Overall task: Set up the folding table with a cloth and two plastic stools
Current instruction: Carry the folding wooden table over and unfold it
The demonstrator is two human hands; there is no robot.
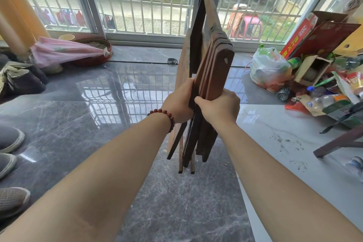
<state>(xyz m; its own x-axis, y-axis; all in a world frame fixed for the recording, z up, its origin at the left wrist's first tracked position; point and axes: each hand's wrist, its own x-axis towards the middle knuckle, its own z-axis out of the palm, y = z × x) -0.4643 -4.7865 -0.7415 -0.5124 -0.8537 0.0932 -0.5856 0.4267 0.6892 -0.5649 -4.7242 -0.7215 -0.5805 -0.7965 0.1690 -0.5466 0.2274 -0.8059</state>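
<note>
Folding table [211, 61] upright, legs downward

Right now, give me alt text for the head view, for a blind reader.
The left hand and right hand grip a folded dark-brown wooden table upright over a glossy grey marble floor. A red bead bracelet circles the left wrist; barred windows stand behind, boxes and bottles at right.

on the red carton [314, 41] at the far right, a white label [300, 33] carries the number 20, turned sideways. the big yellow chinese characters [290, 45] beside it are upside down, and i cannot read them for sure.
</note>
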